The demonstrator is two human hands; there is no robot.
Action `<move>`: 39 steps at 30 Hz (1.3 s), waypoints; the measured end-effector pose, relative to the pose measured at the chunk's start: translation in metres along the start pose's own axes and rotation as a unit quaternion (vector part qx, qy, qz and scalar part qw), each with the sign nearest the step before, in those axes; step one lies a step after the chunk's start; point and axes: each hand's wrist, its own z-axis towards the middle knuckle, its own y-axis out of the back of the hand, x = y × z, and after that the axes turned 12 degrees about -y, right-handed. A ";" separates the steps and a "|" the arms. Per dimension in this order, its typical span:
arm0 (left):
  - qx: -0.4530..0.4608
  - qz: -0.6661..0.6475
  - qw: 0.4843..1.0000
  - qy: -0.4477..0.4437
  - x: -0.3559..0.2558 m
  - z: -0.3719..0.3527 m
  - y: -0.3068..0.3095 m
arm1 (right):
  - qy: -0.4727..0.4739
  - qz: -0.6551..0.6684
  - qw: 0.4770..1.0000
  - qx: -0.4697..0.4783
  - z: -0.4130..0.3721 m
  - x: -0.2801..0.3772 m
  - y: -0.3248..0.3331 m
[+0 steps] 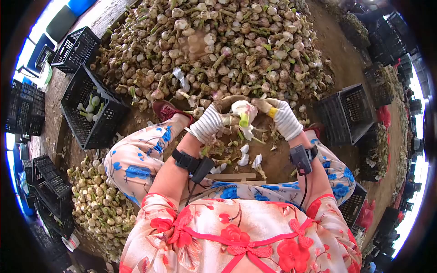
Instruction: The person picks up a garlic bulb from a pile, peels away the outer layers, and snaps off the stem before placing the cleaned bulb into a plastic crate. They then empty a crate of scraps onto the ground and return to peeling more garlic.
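Observation:
A white garlic bulb (241, 109) with a pinkish side and a cut green stem is between my hands, its stem pointing down toward me. My left hand (217, 117), in a striped glove with soiled fingers, grips the bulb from the left. From the right, the closed fingers of my right hand (278, 114) are at the bulb's edge; their tips are partly hidden. That hand's glove is striped too, with a yellow patch. Below the bulb hangs a loose white skin (247, 132). Peeled skins (244, 155) lie on the ground between my legs.
A large heap of garlic bulbs (218, 50) rises ahead. At the left stands a black crate (102, 120) holding several cleaned bulbs, with another garlic pile (102, 204) nearer me. A black crate (348, 113) stands at the right; more crates line both sides.

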 end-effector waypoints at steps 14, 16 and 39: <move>0.018 0.002 1.000 -0.008 0.005 0.001 0.001 | 0.024 0.116 0.990 -0.081 -0.009 -0.021 -0.018; -0.010 0.018 0.999 -0.027 0.007 0.001 0.006 | -0.007 0.138 0.988 -0.065 -0.021 -0.003 -0.029; -0.314 -0.330 0.878 0.150 0.050 0.012 0.029 | -0.096 0.011 0.994 -0.050 -0.003 -0.020 -0.025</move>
